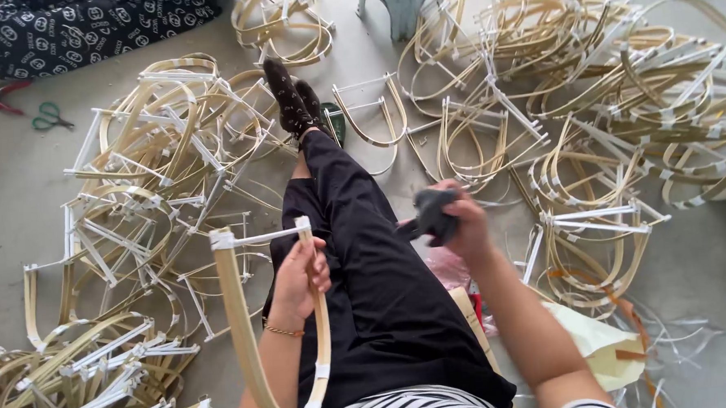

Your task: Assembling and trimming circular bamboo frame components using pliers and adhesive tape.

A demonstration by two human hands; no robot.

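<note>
I am sitting among frame piles [586,80] spreading left and right. My left hand [301,276] is gripping a bent frame [246,331] near my lap; keeping it steady helps. My right hand [462,220] is clasping a dark tool [430,216].

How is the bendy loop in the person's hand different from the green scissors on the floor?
The bamboo loop is pale tan and big, a long U shape with white tape; the green scissors are small and dark green. The loop is held up by the left hand, while the scissors lie flat on the floor, untouched. The right hand grips a dark tool.
</note>
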